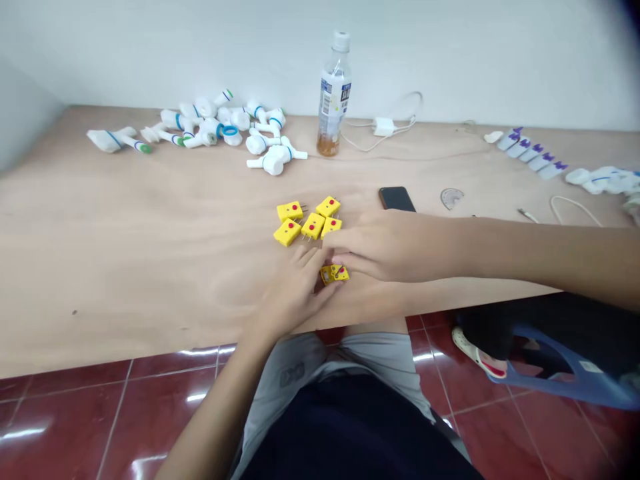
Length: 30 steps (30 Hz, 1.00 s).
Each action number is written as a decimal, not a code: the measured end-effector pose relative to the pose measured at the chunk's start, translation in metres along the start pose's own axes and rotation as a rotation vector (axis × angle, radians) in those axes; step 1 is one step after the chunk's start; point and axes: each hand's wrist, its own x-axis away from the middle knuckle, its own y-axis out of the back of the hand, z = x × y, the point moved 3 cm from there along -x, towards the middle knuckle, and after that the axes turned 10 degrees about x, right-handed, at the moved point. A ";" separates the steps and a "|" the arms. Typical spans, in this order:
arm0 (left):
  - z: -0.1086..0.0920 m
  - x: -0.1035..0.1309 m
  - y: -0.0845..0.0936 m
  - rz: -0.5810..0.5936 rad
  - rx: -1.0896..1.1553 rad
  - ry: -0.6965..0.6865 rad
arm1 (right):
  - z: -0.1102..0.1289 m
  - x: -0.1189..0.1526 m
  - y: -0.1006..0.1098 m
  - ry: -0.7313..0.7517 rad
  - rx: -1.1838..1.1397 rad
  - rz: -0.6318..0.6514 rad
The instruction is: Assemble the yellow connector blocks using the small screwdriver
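Observation:
Near the front edge of the table, a small yellow plug (339, 273) with a red dot lies between my hands; its inside seems partly exposed. My left hand (295, 287) is closed on it, thumb along the near side and fingers at the far left. From the right, my right hand (385, 247) reaches over with fingers pinched together at the plug's upper edge; whatever is between those fingertips is hidden. Just beyond lie several similar yellow plugs (313, 227) with red dots, some showing thin metal pins.
White jointed pieces with blue rings (200, 123) lie at the back left. A drink bottle (334, 100) stands by the wall, near a white charger (384, 127). To the right are a phone (397, 198), a protractor (452, 198) and purple-topped white pieces (533, 153). A blue stool (550, 373) stands below.

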 end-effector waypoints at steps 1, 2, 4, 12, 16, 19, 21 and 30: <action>0.000 0.000 0.000 0.005 0.001 0.006 | 0.000 0.000 0.000 0.006 -0.012 0.002; 0.000 0.000 0.000 0.010 0.000 0.011 | 0.000 0.000 -0.001 0.021 -0.025 0.006; 0.000 0.000 0.000 0.016 0.004 0.008 | 0.001 0.000 -0.002 0.046 -0.042 0.010; -0.004 -0.002 0.004 0.003 0.071 -0.021 | -0.004 0.009 0.007 0.038 -0.040 -0.130; -0.010 0.000 0.014 -0.065 0.118 -0.015 | -0.012 0.034 0.007 -0.015 -0.119 -0.312; -0.012 0.002 0.018 -0.098 0.146 -0.013 | -0.015 0.055 -0.012 -0.072 -0.184 -0.433; -0.012 0.002 0.017 -0.088 0.143 -0.045 | -0.017 0.063 -0.032 -0.103 -0.206 -0.486; -0.015 0.000 0.011 -0.078 0.012 -0.180 | -0.020 0.035 -0.114 -0.087 0.000 -0.517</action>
